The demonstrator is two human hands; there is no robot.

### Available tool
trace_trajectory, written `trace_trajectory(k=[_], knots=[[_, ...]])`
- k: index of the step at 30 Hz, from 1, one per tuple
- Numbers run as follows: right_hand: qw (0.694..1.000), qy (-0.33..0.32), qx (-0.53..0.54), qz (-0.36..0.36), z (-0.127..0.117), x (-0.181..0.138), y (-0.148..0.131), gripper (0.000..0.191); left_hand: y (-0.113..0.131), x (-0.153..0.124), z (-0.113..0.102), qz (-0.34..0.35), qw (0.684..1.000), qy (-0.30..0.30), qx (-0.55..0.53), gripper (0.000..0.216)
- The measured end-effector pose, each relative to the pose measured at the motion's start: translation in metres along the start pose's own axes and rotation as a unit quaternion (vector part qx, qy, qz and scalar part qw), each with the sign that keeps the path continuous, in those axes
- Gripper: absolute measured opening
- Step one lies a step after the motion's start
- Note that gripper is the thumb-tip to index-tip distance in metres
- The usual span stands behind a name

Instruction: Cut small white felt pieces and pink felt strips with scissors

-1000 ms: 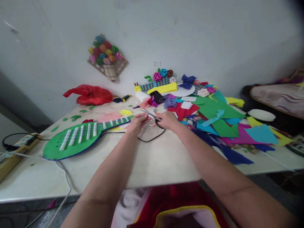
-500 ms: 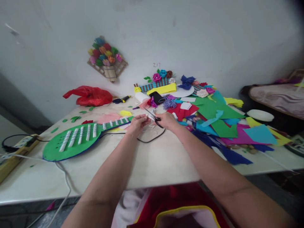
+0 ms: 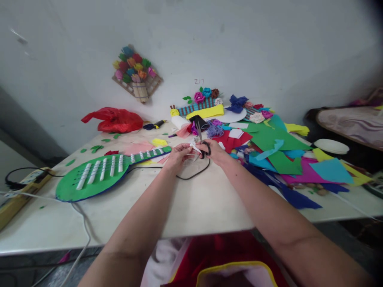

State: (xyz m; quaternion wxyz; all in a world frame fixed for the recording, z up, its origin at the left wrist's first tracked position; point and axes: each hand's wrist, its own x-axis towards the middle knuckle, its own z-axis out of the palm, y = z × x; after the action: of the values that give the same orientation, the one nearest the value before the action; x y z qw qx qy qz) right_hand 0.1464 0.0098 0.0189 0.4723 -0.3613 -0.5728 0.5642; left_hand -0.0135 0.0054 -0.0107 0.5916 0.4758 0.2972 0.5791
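Note:
Above the middle of the table, my left hand (image 3: 178, 155) pinches a small white strip of paper (image 3: 195, 148). My right hand (image 3: 214, 150) has its fingers in the handles of black-handled scissors (image 3: 205, 149), whose blades point up and away from me. The strip's far end reaches the right-hand fingers beside the scissors; whether they grip it too, I cannot tell. Left of my hands lies a green paper guitar (image 3: 100, 175) with white rolled bars across its body and neck. A black cord (image 3: 191, 177) curves on the table under my hands.
Coloured paper sheets (image 3: 277, 139) pile up on the right, with purple yarn (image 3: 214, 130) and paper flowers (image 3: 206, 93) at the back. A red plastic bag (image 3: 119, 120) lies back left. A power strip (image 3: 26, 189) with cables sits at the left edge.
The scissors have swung from pointing left across the white paper to pointing upward. My right fingers have come in close to the white strip, which my left hand still holds.

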Motion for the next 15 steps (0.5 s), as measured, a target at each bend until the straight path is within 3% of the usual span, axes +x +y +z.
trace_trajectory(k=[15], knots=[[0.997,0.058,0.058,-0.013,0.0036,0.0066,0.0072,0.038,-0.0033,0.0034,-0.006,0.0,1.0,-0.002,-0.03,0.025]])
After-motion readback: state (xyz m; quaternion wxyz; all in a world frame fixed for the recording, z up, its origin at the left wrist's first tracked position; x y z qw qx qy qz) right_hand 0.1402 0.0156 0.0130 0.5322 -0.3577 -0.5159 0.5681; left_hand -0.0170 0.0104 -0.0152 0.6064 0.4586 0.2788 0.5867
